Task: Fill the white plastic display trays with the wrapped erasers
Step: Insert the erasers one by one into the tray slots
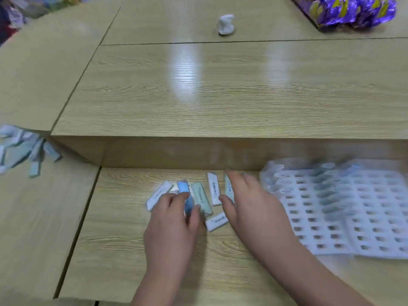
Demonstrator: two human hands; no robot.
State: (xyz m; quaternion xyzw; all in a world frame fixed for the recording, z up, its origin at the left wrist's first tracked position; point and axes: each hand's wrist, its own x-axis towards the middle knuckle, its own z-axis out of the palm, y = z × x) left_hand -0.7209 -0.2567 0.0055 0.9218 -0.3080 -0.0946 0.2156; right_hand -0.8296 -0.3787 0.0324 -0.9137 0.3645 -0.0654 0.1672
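Several wrapped erasers lie loose on the lower desk in front of me, among them a pale green eraser (pixel 201 198) and a white eraser (pixel 214 189). My left hand (pixel 174 219) pinches a blue eraser (pixel 185 193) between thumb and fingers. To its right, my right hand (pixel 249 202) lies over the pile with fingers spread, touching a green eraser (pixel 228 186). The white plastic display trays (pixel 344 208) sit at the right, with one column of slots holding erasers (pixel 324 195) on edge. The picture is blurred.
A second heap of wrapped erasers (pixel 24 149) lies at the left edge. A raised wooden counter (pixel 198 96) stands behind the work area, with a crumpled white tissue (pixel 225 24) and a purple foil bag (pixel 346 11) on it.
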